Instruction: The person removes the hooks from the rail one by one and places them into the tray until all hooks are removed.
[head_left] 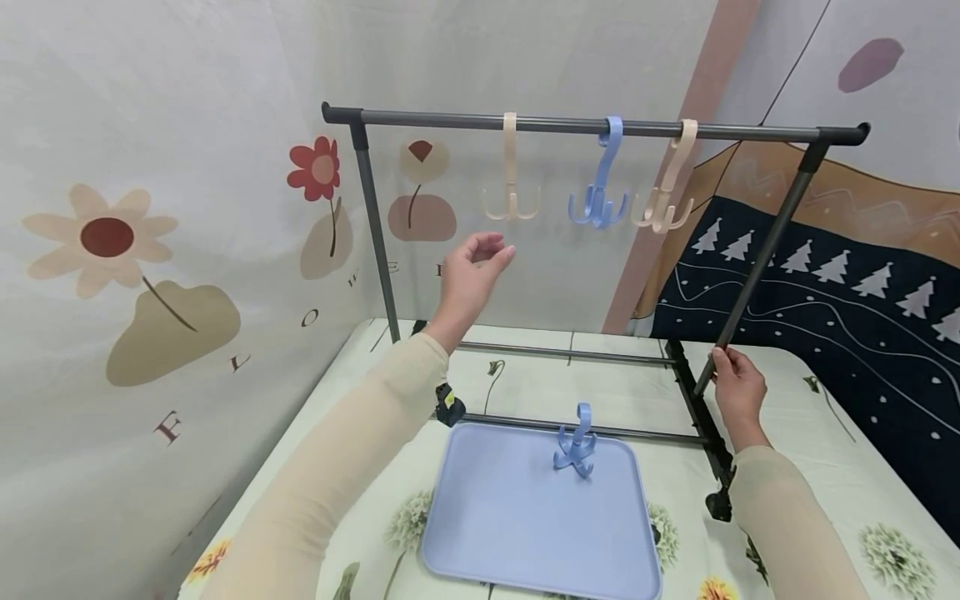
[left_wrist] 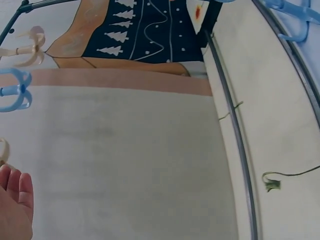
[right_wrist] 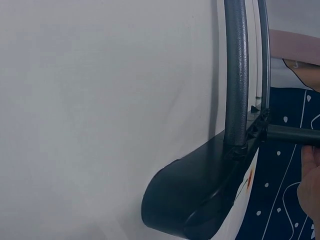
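Observation:
A dark metal rack stands on the table, its top bar [head_left: 435,121] carrying a beige four-prong hook [head_left: 512,162] in the middle, a blue hook [head_left: 600,187] and another beige hook [head_left: 670,183] further right. My left hand [head_left: 468,279] is raised just below and left of the middle beige hook, fingers loosely bent and holding nothing. Down low, my right hand [head_left: 740,392] grips the rack's right post [head_left: 765,242] near its base; the right wrist view catches its fingers [right_wrist: 309,157] against that post. On a blue tray [head_left: 525,525] sits another blue hook [head_left: 576,450].
Two lower crossbars [head_left: 570,356] join the rack's black feet [head_left: 690,400]. The tray lies in front of the rack on a flower-print tablecloth [head_left: 825,492]. Behind hang a pale printed curtain [head_left: 262,67] and a dark blue cloth with white trees [head_left: 810,292].

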